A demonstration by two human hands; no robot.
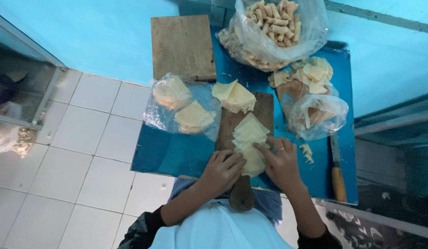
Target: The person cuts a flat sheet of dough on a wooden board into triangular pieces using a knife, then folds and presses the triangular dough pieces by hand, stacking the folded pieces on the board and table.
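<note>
Blue table (177,154) bears wooden boards (183,46), wrapper bags (184,108), knife (337,177).

The desk (177,154) has a blue top that looks smooth and a little matt. On it lies a wooden board with a handle (244,138), dark brown and worn. A second wooden board (182,46) is paler, rough and scratched. The thin wrapper sheets (248,138) look like soft dough, pale yellow and matt. The clear bags (161,115) are thin plastic, glossy and wrinkled. The knife (337,173) has a dull metal blade and a smooth orange-brown wooden handle. The floor tiles (85,152) are white ceramic, with a slight shine.
</note>
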